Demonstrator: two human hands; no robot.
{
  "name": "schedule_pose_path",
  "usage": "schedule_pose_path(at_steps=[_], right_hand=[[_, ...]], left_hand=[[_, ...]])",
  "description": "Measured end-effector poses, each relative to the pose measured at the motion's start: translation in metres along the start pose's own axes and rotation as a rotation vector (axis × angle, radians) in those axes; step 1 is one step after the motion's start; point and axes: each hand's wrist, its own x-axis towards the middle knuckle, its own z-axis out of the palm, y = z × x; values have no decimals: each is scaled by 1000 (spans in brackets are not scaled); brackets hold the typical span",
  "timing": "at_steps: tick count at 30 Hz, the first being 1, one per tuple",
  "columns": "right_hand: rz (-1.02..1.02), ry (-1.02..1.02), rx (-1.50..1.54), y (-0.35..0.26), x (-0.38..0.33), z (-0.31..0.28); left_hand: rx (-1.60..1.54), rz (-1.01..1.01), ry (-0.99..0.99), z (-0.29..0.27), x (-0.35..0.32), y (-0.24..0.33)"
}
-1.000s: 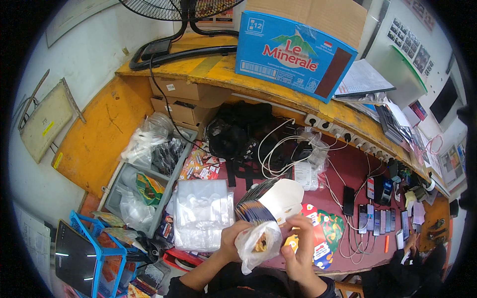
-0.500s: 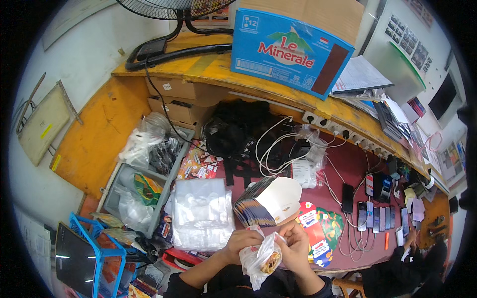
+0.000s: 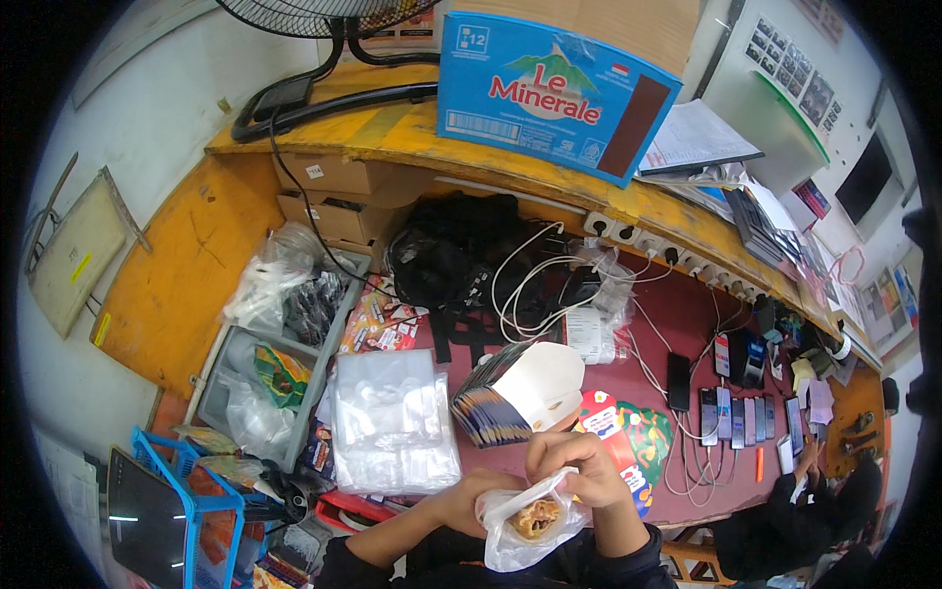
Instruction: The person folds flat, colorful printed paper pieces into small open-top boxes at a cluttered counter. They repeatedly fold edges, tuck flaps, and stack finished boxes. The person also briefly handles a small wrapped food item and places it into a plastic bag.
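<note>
A white plastic bag [image 3: 510,558] with browned food [image 3: 536,517] inside is held low in front of me, its mouth spread so the food shows. My left hand [image 3: 469,499] grips the bag's left side, with part of its fingers behind the plastic. On the other side, my right hand [image 3: 579,469] pinches the upper right edge between bent fingers. Just beyond my hands stands a stack of folded white cartons [image 3: 538,385] with dark patterned edges. Colourful printed cards [image 3: 643,432] lie right of my right hand. A pile of clear plastic sleeves [image 3: 388,402] is left of the cartons.
A grey crate [image 3: 319,393] of plastic bags and a blue basket [image 3: 201,503] are on the left. White cables [image 3: 510,280] and several phones [image 3: 738,417] cover the right side. A person in black [image 3: 785,520] sits at far right. A blue box [image 3: 554,98] stands on the shelf.
The bag's mouth has opened wider and tipped toward me, showing more of the food. My right hand has risen, with its fingers curled over the bag's edge. The view has shifted slightly.
</note>
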Motion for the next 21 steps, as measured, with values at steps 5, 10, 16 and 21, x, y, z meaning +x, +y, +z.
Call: schedule_pose_path(at_steps=[5,10,16,21], right_hand=[[262,117,-37,8,3,5],[284,265,93,27,-3,1],[100,429,189,36,-11,7],[-590,466,-709,38,-18,19]], left_hand=[[153,67,-76,-4,-2,-5],[355,94,138,-4,-3,-8],[410,145,328,-1,4,-3],[168,38,457,12,-2,-8]])
